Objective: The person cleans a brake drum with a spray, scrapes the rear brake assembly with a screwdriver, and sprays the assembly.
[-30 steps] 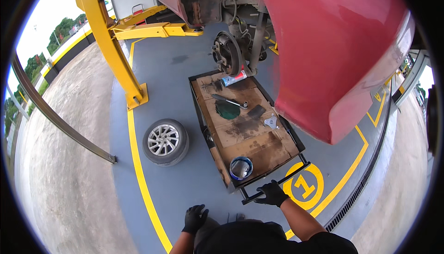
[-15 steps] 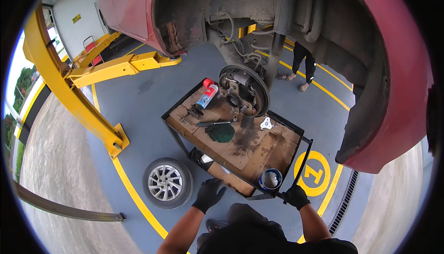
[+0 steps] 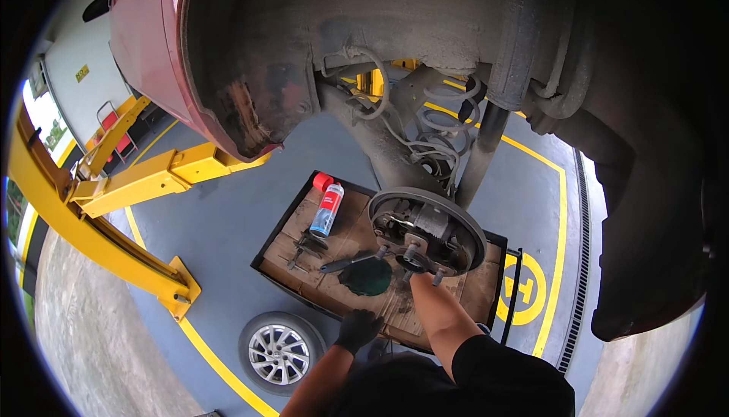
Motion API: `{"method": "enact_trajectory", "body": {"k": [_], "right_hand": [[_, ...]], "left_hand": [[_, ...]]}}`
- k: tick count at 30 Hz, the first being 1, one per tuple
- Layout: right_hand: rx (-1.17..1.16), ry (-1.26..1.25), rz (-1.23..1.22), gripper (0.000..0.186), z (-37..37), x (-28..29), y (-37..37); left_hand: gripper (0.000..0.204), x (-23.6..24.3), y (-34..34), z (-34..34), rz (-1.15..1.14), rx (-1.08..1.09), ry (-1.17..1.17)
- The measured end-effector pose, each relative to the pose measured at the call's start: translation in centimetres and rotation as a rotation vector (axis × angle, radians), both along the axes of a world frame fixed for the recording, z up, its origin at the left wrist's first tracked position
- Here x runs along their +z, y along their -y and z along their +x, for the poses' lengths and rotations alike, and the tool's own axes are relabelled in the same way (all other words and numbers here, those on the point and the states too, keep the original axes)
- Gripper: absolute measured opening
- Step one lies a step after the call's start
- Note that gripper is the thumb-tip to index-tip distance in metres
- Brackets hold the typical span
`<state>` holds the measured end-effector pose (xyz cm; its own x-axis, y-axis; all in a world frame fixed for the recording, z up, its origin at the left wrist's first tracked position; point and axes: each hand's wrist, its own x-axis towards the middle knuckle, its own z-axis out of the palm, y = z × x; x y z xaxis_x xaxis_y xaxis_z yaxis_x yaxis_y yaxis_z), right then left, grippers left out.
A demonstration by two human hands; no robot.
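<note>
A drum brake assembly (image 3: pixel 433 227), with wheel studs and a round dark backing plate, hangs over a cardboard-topped cart (image 3: pixel 292 292). My right forearm reaches up to the hub; the brake parts cover that hand, so its fingers are hidden. At the cart's front rim, my gloved left hand (image 3: pixel 358 331) has its fingers curled over the edge. On the cardboard lie a red-and-blue spray can (image 3: pixel 327 212), a dark puller-like metal tool (image 3: pixel 306 247), a dark-handled tool (image 3: pixel 345 261) and a dark green round patch (image 3: pixel 366 277), possibly a rag.
Above is the wheel arch of a raised red car (image 3: pixel 144 45), with a coil spring (image 3: pixel 448 122) and strut (image 3: pixel 486 140). A yellow lift post (image 3: pixel 114 238) and lift arm (image 3: pixel 167 179) stand left. An alloy wheel (image 3: pixel 279 350) lies on the floor left of me.
My view has moved closer to the brake assembly. The right hand has left the cart's near right corner and gone up to the hub; the left hand, open before, is now at the rim.
</note>
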<state>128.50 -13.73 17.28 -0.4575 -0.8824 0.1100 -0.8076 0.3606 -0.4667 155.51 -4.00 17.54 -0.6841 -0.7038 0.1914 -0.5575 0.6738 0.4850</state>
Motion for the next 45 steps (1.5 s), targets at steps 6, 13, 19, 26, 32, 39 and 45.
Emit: {"method": "enact_trajectory", "body": {"k": [6,13,19,26,32,39,45], "right_hand": [[-0.032,0.143,-0.054,0.036,-3.1,0.0,0.5],[0.203,0.601,-0.359,0.04,3.0,5.2,-8.7],[0.354,0.232,-0.342,0.037,13.5,16.0,-16.1],[0.506,-0.199,-0.424,0.037,14.3,26.6,-18.1],[0.413,-0.687,-0.683,0.039,9.2,39.7,-15.6],[0.502,-0.323,-0.506,0.039,4.7,42.1,-10.4],[0.523,-0.206,-0.577,0.026,4.5,41.7,-10.7]], "left_hand": [[0.032,0.5,2.3,0.7,-0.06,-0.403,0.052],[0.048,6.3,4.8,-0.7,0.442,-0.204,-0.464],[0.078,14.2,2.9,0.8,0.623,-0.461,-0.615],[0.04,15.3,5.4,2.2,0.824,-0.193,-1.078],[0.032,24.9,10.9,-1.9,0.151,-0.248,-0.967],[0.053,30.6,10.5,-5.6,-0.326,-0.377,-0.801],[0.049,29.5,9.7,-5.5,-0.24,-0.286,-0.814]]}}
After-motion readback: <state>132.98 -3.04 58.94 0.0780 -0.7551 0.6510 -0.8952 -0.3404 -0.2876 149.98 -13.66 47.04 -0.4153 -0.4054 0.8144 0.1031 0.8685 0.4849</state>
